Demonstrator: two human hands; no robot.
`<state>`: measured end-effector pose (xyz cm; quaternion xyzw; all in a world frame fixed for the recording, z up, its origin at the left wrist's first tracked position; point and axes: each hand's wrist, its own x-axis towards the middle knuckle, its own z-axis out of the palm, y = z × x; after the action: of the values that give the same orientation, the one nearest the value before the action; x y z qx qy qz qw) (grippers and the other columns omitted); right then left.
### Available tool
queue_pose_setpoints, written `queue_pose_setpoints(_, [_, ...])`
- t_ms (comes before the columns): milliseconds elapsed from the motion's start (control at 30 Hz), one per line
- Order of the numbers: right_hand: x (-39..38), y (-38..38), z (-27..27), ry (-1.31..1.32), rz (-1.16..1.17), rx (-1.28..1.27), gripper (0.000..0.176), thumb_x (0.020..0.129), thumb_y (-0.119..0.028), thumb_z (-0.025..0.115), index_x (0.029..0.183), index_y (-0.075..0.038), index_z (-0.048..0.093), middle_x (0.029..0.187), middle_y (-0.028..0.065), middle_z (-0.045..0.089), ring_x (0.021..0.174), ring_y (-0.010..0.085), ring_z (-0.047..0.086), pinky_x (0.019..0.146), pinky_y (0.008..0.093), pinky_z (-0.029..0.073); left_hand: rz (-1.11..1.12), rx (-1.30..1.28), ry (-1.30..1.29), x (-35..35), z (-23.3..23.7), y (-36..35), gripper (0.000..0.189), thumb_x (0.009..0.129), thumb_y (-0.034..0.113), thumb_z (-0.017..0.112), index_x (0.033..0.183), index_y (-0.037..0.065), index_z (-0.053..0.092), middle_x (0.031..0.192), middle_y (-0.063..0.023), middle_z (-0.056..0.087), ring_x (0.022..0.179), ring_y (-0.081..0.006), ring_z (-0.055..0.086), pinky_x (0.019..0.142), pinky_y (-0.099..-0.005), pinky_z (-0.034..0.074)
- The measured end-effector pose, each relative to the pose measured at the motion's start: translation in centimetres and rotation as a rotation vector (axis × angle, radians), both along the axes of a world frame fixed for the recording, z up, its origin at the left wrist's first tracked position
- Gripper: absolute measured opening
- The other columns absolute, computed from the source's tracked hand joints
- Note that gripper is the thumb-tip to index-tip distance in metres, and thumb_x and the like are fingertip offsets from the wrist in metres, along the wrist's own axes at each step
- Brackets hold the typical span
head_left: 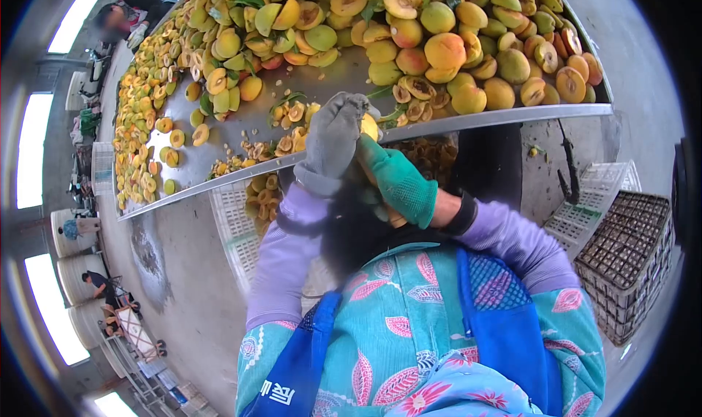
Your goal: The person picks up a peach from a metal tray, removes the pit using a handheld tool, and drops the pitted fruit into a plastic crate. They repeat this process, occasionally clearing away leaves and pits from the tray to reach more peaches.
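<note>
In the head view my left hand (pixel 335 139), in a grey glove, is closed round a yellow fruit (pixel 369 127) just above the metal table's front edge (pixel 439 128). My right hand (pixel 401 177), in a green glove, is closed right below the same fruit, close against my left hand. Whether it grips the fruit or a tool is hidden. Beyond my hands lies a large heap of whole and halved yellow-green fruit (pixel 446 50). Cut pieces and pits (pixel 292 114) are scattered on the table near my left hand.
A white crate (pixel 238 227) with fruit pieces stands under the table edge at left. At right are a light crate (pixel 589 198) and a dark, dirty crate (pixel 629 249). Another person (pixel 135 11) is at the table's far left; more people (pixel 102 285) are in the background.
</note>
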<state>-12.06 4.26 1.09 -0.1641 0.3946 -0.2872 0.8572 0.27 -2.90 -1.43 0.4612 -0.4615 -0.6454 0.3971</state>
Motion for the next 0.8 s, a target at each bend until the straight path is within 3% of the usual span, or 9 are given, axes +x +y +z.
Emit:
queue_pose_setpoints(100, [1.0, -0.3, -0.7, -0.595, -0.17, 0.231, 0.045, 0.095, -0.059, 0.039, 0.079, -0.018, 0.046, 0.051, -0.0035, 0.037, 0.038, 0.0114, 0.031, 0.033, 0.0265, 0.023, 0.077, -0.03, 0.081, -0.4, 1.4, 0.3, 0.024, 0.098, 0.019, 0.048, 0.091, -0.001, 0.06, 0.073, -0.0109, 0.063, 0.061, -0.017, 0.06, 0.058, -0.0274, 0.05])
queue_pose_setpoints(200, [0.7, -0.5, -0.8, -0.501, -0.112, 0.171, 0.046, 0.095, -0.059, 0.038, 0.079, -0.017, 0.046, 0.051, -0.0038, 0.035, 0.037, 0.0108, 0.03, 0.032, 0.0268, 0.021, 0.093, -0.033, 0.17, 0.3, 0.9, 0.5, 0.026, 0.097, 0.022, 0.049, 0.091, 0.0, 0.06, 0.073, -0.0108, 0.062, 0.062, -0.0179, 0.06, 0.057, -0.0281, 0.05])
queue_pose_setpoints(267, [1.7, 0.8, -0.1, 0.102, -0.11, -0.194, 0.049, 0.094, -0.061, 0.039, 0.077, -0.016, 0.049, 0.051, -0.0035, 0.037, 0.034, 0.0101, 0.032, 0.03, 0.0271, 0.021, 0.039, -0.172, 0.093, -0.1, 1.5, 0.8, 0.027, 0.096, 0.024, 0.05, 0.091, -0.001, 0.06, 0.073, -0.0106, 0.062, 0.063, -0.0184, 0.061, 0.058, -0.0287, 0.051])
queue_pose_setpoints(333, [1.5, 0.7, -0.1, -0.044, -0.132, -0.119, 0.05, 0.093, -0.062, 0.041, 0.074, -0.016, 0.05, 0.051, -0.0027, 0.04, 0.034, 0.01, 0.035, 0.029, 0.0258, 0.026, 0.004, -0.147, 0.153, 0.4, 1.4, 0.8, 0.028, 0.096, 0.025, 0.05, 0.093, -0.001, 0.06, 0.076, -0.0118, 0.062, 0.066, -0.0196, 0.062, 0.058, -0.0296, 0.051])
queue_pose_setpoints(433, [1.3, 0.0, -0.8, -0.741, -0.082, 0.194, 0.05, 0.092, -0.062, 0.044, 0.074, -0.016, 0.05, 0.052, -0.002, 0.041, 0.034, 0.0097, 0.036, 0.029, 0.0241, 0.029, -0.022, -0.075, 0.295, 1.1, 1.1, 0.3, 0.029, 0.095, 0.026, 0.05, 0.094, -0.003, 0.058, 0.082, -0.0138, 0.062, 0.069, -0.022, 0.062, 0.059, -0.0315, 0.052])
queue_pose_setpoints(567, [2.2, 1.1, -0.1, 0.07, -0.094, -0.2, 0.047, 0.094, -0.061, 0.038, 0.078, -0.019, 0.05, 0.053, -0.006, 0.039, 0.039, 0.0104, 0.037, 0.04, 0.0268, 0.033, -0.034, -0.199, 0.09, 0.6, 1.7, 0.8, 0.031, 0.097, 0.027, 0.048, 0.094, -0.003, 0.057, 0.084, -0.0142, 0.063, 0.071, -0.0217, 0.063, 0.06, -0.0318, 0.052])
queue_pose_setpoints(667, [1.3, 0.0, -1.6, -0.818, 0.038, 0.086, 0.05, 0.098, -0.057, 0.03, 0.083, -0.016, 0.052, 0.054, -0.009, 0.039, 0.038, 0.0067, 0.037, 0.043, 0.0234, 0.033, -0.133, -0.184, 0.145, 1.3, 2.1, 0.4, 0.033, 0.098, 0.03, 0.046, 0.094, -0.001, 0.058, 0.084, -0.0151, 0.062, 0.073, -0.0218, 0.063, 0.062, -0.0312, 0.052])
queue_pose_setpoints(700, [1.5, 0.1, -1.3, -0.972, 0.039, 0.105, 0.05, 0.099, -0.057, 0.029, 0.085, -0.015, 0.052, 0.054, -0.0079, 0.041, 0.037, 0.0068, 0.037, 0.042, 0.0233, 0.033, -0.203, -0.089, 0.236, 1.8, 2.1, 0.1, 0.034, 0.098, 0.032, 0.046, 0.097, 0.0, 0.058, 0.085, -0.0154, 0.062, 0.074, -0.0233, 0.062, 0.066, -0.0321, 0.052])
queue_pose_setpoints(800, [1.6, -0.1, -1.9, -1.034, 0.072, -0.029, 0.049, 0.1, -0.055, 0.029, 0.086, -0.015, 0.052, 0.053, -0.008, 0.04, 0.037, 0.0065, 0.037, 0.042, 0.023, 0.033, 0.03, 0.311, 0.718, 1.7, 1.6, 1.7, 0.034, 0.097, 0.034, 0.046, 0.103, 0.002, 0.059, 0.087, -0.016, 0.062, 0.073, -0.0255, 0.062, 0.068, -0.0341, 0.053])
